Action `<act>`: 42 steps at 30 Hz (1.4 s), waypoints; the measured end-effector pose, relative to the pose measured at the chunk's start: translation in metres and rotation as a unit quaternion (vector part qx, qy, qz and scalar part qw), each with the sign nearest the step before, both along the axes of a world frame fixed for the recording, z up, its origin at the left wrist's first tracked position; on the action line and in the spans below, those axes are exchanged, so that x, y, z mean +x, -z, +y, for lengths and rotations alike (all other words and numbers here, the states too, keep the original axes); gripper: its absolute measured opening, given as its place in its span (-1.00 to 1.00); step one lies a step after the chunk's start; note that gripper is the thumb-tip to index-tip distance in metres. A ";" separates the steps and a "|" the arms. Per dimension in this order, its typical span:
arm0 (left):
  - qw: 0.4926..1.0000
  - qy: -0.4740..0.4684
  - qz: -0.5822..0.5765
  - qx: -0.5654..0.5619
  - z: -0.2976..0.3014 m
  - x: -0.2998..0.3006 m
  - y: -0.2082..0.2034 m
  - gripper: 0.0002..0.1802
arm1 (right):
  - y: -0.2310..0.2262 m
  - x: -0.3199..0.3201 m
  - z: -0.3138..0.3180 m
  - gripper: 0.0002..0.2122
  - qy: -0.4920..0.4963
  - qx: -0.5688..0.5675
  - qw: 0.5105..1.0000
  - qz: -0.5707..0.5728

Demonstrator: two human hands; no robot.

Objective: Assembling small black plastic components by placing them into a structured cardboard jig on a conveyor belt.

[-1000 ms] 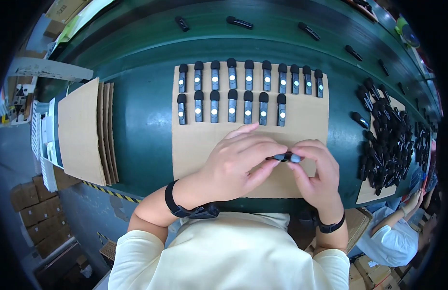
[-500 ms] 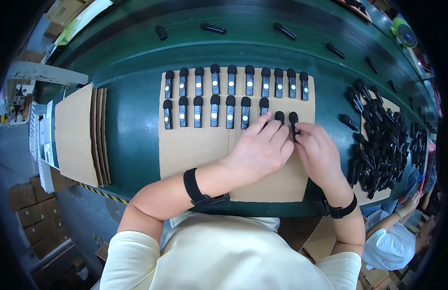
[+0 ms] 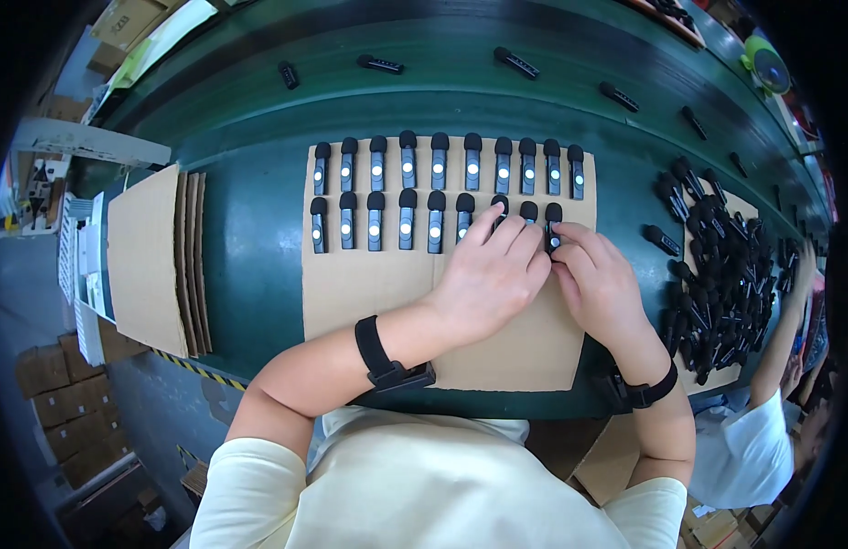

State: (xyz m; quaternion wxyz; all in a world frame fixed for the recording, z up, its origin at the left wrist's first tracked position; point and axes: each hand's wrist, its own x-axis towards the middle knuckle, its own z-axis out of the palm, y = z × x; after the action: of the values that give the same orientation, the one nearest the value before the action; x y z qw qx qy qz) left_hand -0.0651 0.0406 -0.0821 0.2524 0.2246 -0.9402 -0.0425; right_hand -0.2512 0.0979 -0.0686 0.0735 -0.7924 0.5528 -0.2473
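Two rows of small black clip-on microphones with foam tips, like this one [image 3: 439,163], lie on a flat cardboard sheet [image 3: 369,293]. Most show a bright round light on the body. My left hand [image 3: 493,274] is over the right part of the second row, its bent fingers closed about a microphone [image 3: 529,212] whose lower body they hide. One of its fingertips touches the neighbouring microphone [image 3: 500,203]. Between thumb and fingertips, my right hand [image 3: 602,284] pinches the row's rightmost microphone [image 3: 553,216], which lies upright in line with the others and shows a light.
A heap of microphones [image 3: 721,284] covers another cardboard piece at the right. Cardboard sheets [image 3: 145,265] stand stacked at the left. Several loose microphones [image 3: 517,63] lie along the green belt [image 3: 442,50] at the far side. At the right edge, a co-worker's arm [image 3: 783,343] reaches up.
The rightmost microphone has turned so its light shows, held by my right hand. Microphones on the far belt have shifted left. The co-worker's arm has risen toward the heap.
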 end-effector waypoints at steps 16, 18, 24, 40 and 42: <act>0.990 -0.023 0.105 0.094 -0.039 0.068 -0.052 -0.82 | -0.018 -0.001 0.016 -0.68 0.036 0.057 0.997 -0.036; 0.990 -0.067 0.106 0.063 -0.082 0.099 -0.056 -0.85 | -0.026 0.001 0.025 -0.68 0.037 0.037 0.998 -0.044; 0.962 -0.259 -0.017 -0.088 -0.240 0.204 -0.023 -0.84 | -0.046 0.018 0.043 -0.66 0.060 -0.008 0.995 -0.083; 0.920 -0.387 -0.055 -0.038 -0.283 0.256 -0.005 -0.86 | -0.070 0.077 0.000 -0.65 -0.041 -0.019 0.991 -0.125; 0.921 -0.386 -0.014 -0.047 -0.273 0.251 -0.006 -0.86 | -0.074 0.088 -0.013 -0.65 -0.056 -0.026 0.989 -0.133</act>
State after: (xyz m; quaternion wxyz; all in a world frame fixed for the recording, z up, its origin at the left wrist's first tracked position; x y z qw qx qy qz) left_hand 0.1864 -0.2323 -0.0758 0.2465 0.5584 -0.7851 0.1056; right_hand -0.1635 0.0854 0.0050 0.1395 -0.7841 0.4861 -0.3598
